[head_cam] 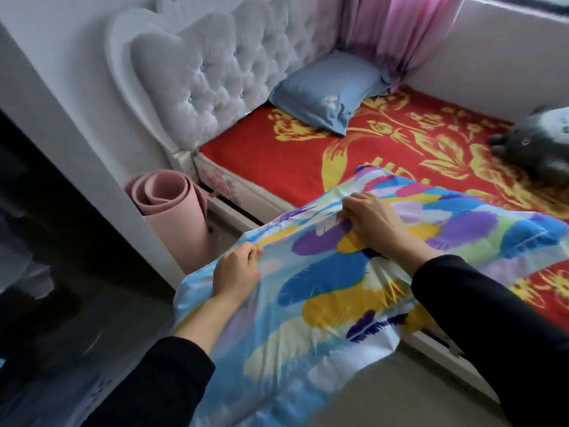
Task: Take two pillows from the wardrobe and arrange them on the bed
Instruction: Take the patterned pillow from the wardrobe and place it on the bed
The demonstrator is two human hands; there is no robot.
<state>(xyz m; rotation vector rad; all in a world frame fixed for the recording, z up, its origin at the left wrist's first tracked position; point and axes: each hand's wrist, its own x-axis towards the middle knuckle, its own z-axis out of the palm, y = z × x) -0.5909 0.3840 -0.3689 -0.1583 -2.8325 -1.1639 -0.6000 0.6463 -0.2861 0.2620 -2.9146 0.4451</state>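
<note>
Both hands pinch the far edge of a glossy feather-print pillow (332,282) — left hand (235,272), right hand (371,221) — over the red-and-gold bed cover (277,155). A pale blue pillow (326,90) rests against the tufted grey headboard (215,72); a rolled pink mat (172,204) stands beside the bed, a grey plush toy (535,143) farther along.

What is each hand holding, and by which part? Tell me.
Both hands grip the multicoloured feather-print pillow along its upper edge: left hand near the left corner, right hand mid-edge.

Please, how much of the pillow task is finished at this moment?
About half. One plain light-blue pillow already lies by the white tufted headboard. The second, a feather-patterned multicoloured pillow, is held by both the left hand and the right hand over the bed's edge. Left: setting it on the red-and-gold bedspread beside the first.
</note>
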